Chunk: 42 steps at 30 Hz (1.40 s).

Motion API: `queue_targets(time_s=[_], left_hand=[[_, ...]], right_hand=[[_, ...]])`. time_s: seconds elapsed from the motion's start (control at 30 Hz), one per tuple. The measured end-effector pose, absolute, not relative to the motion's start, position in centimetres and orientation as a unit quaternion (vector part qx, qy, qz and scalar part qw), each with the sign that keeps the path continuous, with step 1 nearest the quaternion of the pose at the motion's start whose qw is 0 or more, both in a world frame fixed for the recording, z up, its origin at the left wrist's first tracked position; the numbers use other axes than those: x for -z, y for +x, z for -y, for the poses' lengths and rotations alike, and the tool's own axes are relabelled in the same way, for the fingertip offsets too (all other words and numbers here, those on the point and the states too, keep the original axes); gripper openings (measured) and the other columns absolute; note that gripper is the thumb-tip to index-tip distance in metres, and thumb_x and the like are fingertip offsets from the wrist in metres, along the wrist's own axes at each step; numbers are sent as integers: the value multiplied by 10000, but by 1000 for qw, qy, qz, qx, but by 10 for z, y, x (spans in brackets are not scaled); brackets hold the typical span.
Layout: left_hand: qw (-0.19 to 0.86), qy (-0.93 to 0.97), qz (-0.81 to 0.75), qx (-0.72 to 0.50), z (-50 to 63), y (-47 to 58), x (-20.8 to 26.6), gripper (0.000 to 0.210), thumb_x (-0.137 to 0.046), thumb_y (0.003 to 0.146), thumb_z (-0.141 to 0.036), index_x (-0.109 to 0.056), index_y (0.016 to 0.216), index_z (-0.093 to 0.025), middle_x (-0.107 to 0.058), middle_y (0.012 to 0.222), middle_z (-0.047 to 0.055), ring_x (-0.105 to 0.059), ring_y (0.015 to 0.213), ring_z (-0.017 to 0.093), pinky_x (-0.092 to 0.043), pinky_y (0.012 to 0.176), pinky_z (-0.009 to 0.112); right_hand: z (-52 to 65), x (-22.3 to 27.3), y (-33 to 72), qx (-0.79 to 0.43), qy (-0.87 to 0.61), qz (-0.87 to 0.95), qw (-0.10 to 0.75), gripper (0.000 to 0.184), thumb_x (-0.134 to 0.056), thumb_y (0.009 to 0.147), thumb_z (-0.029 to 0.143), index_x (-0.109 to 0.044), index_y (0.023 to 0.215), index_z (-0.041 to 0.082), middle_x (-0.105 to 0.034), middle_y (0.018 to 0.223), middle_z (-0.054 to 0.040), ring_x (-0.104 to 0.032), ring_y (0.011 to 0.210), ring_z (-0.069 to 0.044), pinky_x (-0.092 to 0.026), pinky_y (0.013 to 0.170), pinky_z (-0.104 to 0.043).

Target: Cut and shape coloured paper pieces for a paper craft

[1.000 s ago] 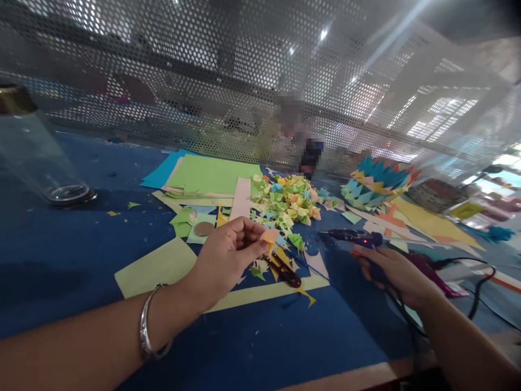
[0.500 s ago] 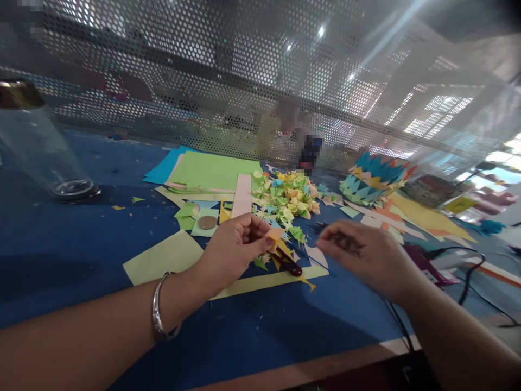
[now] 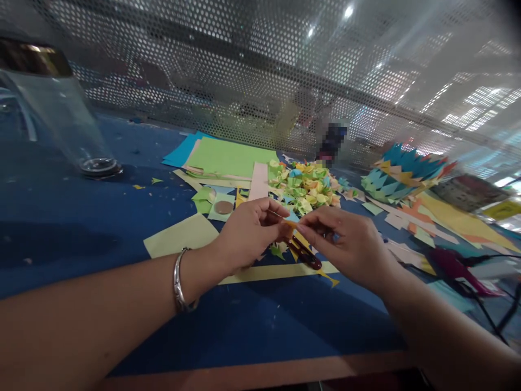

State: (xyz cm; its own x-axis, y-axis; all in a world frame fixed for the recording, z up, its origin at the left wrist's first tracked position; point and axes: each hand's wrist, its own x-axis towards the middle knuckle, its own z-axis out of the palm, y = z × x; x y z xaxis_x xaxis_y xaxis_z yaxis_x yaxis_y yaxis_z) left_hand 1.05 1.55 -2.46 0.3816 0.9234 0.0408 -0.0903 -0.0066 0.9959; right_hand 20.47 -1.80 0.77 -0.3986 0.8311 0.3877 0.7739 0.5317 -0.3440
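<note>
Between my left hand and my right hand is a small orange paper piece. The fingertips of both hands pinch it, and they hide most of its shape. Just below my fingers lies a dark red, narrow tool, perhaps small snips, partly covered by the hands. Green and yellow paper scraps surround it. Behind my hands is a heap of small folded paper pieces in green, yellow and orange. A round brown disc rests on a pale green paper square to the left.
Stacked coloured sheets lie at the back, near a perforated metal screen. A clear bottle stands at left. On the right are a zigzag paper ring, a magenta object and black cables.
My right hand has moved left to meet the left hand and now pinches the orange paper too. The whole view has shifted, so things appear further right and slightly higher.
</note>
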Motion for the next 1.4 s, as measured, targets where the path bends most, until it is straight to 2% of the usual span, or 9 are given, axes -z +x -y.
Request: queue_targets(time_s=[0.13,0.27,0.4,0.53,0.73,0.87,1.07,1.4], left_hand=[[626,534,-372,-430,-13,10,15,126,-712,800,-143,-655,913,-139,-683,811,6,-673,715,94,-568,753,252],[604,572,-362,-421,-14,9,12,167,-712,770,-114,-677,931,-143,-694,861,10,-667,780,105,-556,776,247],[563,628,-351,-408,-18,8,17,166,-721,801,-221,-685,946,-148,-713,877,35,-674,812,137,-559,787,284],[518,669,-344,-407,-20,6,19,240,-751,805,-353,-674,914,-154,-702,834,31,-665,782,149,-549,740,284],[456,707,-340,-420,-19,3,19,239,-730,833,-344,-650,953,-153,-691,844,31,-657,790,147,-545,711,265],[419,721,-345,-430,-16,4,21,229,-708,843,-320,-627,997,-171,-687,867,37,-660,793,157,-555,710,281],[436,718,-353,-412,-13,5,16,186,-702,841,-283,-644,963,-154,-701,841,44,-673,775,161,-557,706,285],[383,754,-333,-416,-23,-2,18,238,-684,865,-373,-696,987,-170,-719,876,46,-667,787,165,-536,711,293]], right_hand=[[12,0,207,-73,-482,826,284,181,-578,981,332,-678,903,204,-648,782,-17,-567,681,-133,-429,653,-261],[9,5,209,-82,-492,810,309,204,-589,972,366,-679,885,205,-629,751,-12,-550,656,-131,-415,616,-260],[6,10,211,-132,-500,792,324,248,-596,962,413,-682,873,197,-614,697,0,-527,566,-109,-395,532,-244],[6,14,212,-195,-501,774,335,285,-598,954,446,-673,854,191,-609,654,9,-562,525,-104,-404,480,-218],[9,12,209,-245,-487,763,347,340,-548,987,428,-652,781,178,-601,562,21,-565,460,-90,-427,467,-201],[12,13,206,-256,-484,760,350,297,-612,950,439,-647,800,184,-568,538,40,-557,439,-86,-414,438,-190],[14,15,204,-236,-487,762,354,287,-616,951,415,-632,783,184,-557,513,45,-529,411,-78,-399,418,-185],[12,20,205,-206,-463,767,393,274,-641,938,401,-620,782,176,-536,583,35,-520,447,-81,-382,418,-197]])
